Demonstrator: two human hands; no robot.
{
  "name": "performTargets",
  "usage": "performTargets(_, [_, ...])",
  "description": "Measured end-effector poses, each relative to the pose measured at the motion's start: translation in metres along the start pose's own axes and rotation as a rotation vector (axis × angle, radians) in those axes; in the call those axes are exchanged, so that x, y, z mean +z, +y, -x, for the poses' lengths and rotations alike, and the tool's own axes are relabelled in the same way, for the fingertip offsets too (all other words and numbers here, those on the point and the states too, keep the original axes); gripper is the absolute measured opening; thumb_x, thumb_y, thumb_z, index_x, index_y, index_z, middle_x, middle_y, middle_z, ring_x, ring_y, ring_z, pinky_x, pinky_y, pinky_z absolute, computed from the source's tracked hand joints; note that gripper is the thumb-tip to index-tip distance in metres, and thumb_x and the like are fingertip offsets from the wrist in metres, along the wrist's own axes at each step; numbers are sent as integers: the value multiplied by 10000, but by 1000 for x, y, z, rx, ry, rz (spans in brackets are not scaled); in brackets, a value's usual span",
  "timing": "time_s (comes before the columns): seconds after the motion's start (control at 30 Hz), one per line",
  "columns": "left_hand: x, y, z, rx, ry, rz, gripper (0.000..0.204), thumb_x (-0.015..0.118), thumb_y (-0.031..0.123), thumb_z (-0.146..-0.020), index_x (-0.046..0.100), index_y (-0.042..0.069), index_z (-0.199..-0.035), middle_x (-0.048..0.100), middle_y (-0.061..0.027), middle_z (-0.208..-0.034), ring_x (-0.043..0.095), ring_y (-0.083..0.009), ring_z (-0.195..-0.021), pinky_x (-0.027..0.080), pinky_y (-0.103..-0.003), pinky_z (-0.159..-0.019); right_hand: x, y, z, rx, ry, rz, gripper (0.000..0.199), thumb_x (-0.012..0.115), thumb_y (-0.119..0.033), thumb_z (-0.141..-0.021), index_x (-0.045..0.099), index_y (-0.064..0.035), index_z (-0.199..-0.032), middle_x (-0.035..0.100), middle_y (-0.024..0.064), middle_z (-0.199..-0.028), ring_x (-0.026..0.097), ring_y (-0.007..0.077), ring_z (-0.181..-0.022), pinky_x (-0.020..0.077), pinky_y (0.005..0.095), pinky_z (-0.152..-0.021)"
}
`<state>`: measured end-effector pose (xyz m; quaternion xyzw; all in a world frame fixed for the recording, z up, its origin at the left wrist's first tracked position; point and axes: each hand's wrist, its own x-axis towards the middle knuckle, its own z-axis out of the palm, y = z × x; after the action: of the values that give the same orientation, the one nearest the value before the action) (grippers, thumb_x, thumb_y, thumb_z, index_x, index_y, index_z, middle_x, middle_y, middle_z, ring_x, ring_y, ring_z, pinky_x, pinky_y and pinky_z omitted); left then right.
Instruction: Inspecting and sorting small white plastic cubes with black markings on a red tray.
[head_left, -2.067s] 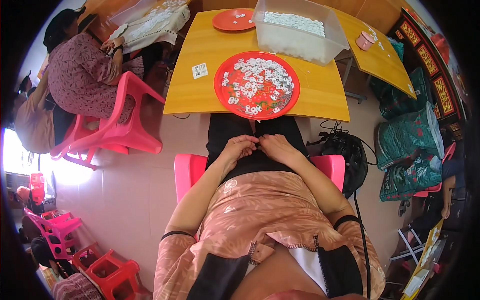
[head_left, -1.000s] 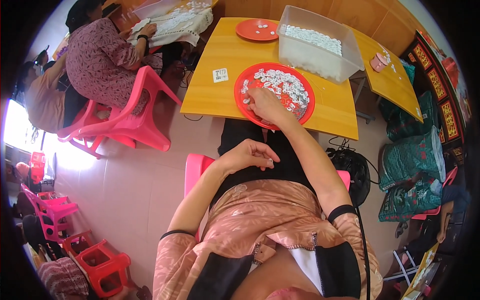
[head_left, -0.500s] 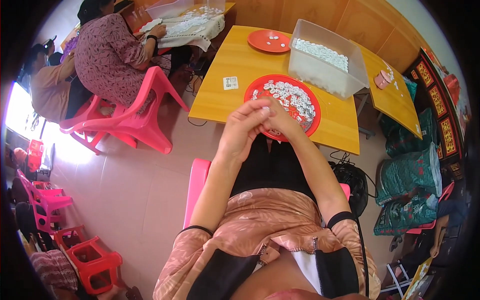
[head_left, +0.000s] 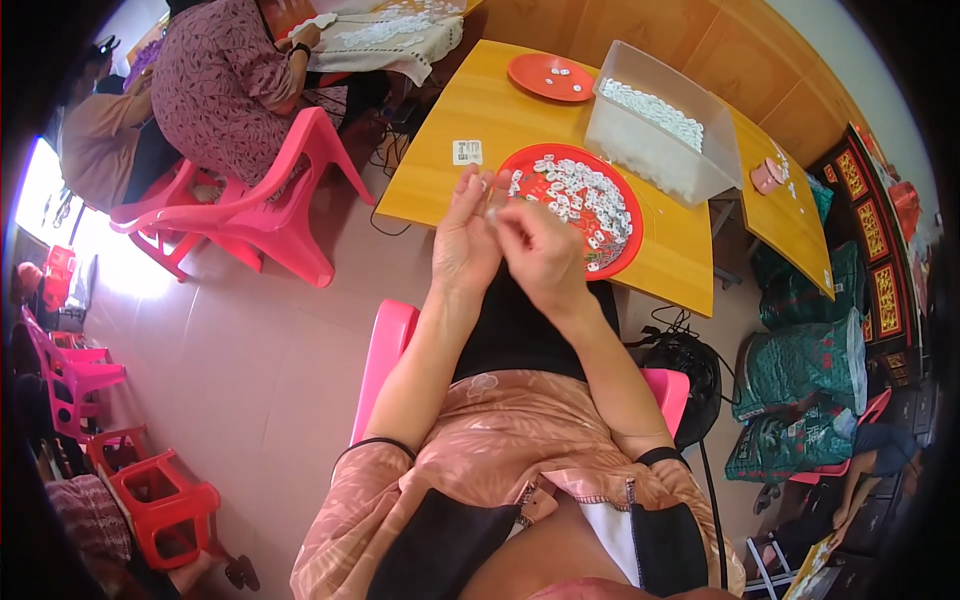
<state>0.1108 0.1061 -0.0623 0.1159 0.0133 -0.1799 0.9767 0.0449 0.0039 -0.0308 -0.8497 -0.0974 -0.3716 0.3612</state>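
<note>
Both my hands are raised in front of the near edge of the yellow table, close together. My left hand (head_left: 466,238) is palm up with its fingers bent together at the tips; what they hold is too small to make out. Beside it, my right hand (head_left: 543,252) is closed in a pinch, its fingertips at the left fingers, with a small white piece (head_left: 490,212) showing there. Just beyond is a round red tray (head_left: 517,160) of many small white pieces (head_left: 580,195) with dark spots or holes. My right hand overlaps its near rim.
A clear plastic bin (head_left: 640,155) of white pieces stands behind the tray, beside a red plate (head_left: 530,75) with several pieces. A printed square card (head_left: 467,152) lies left. A pink cup (head_left: 767,176) stands right. Green sacks (head_left: 800,368), a pink chair (head_left: 290,190) and a seated person (head_left: 225,95) are around.
My hands, overlapping before, have come apart. The right hand has turned into a knuckles-up pinch, and the left palm has opened to view. The whole view has shifted slightly.
</note>
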Motion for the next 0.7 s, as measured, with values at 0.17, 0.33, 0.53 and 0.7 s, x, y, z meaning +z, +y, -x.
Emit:
performTargets(0.17, [7,3,8,-20,87,-65,405,704,162,-1018,538,99,-1383,663,-88,-1184,614,-243,-1246,494,-402,-1075,9,-6,9,-11,-87,-27,125,783,-3,-861,723,5,-970,741,143,-893,738,265,-771,568,328,-694])
performTargets(0.33, [7,1,16,-34,-63,-63,354,674,117,-1032,572,110,-1371,702,-73,-1159,613,-267,-1263,479,-432,-1122,-3,-24,2,349,-126,-239,163,811,7,-836,757,10,-990,752,103,-896,724,202,-763,571,313,-704])
performTargets(0.53, [19,-12,26,-26,-136,-213,450,673,138,-1037,530,92,-1461,688,-79,-1168,614,-222,-1206,492,-372,-1091,-15,-13,11,229,-86,-180,197,812,21,-832,762,14,-1022,754,103,-940,718,172,-769,570,294,-709])
performTargets(0.7, [32,-22,30,117,-135,-316,303,684,67,-1020,640,6,-1313,726,-126,-1202,676,-191,-1143,531,-318,-1019,-44,-6,10,363,-40,-257,153,798,-12,-895,773,13,-1044,763,67,-945,723,125,-787,577,270,-715])
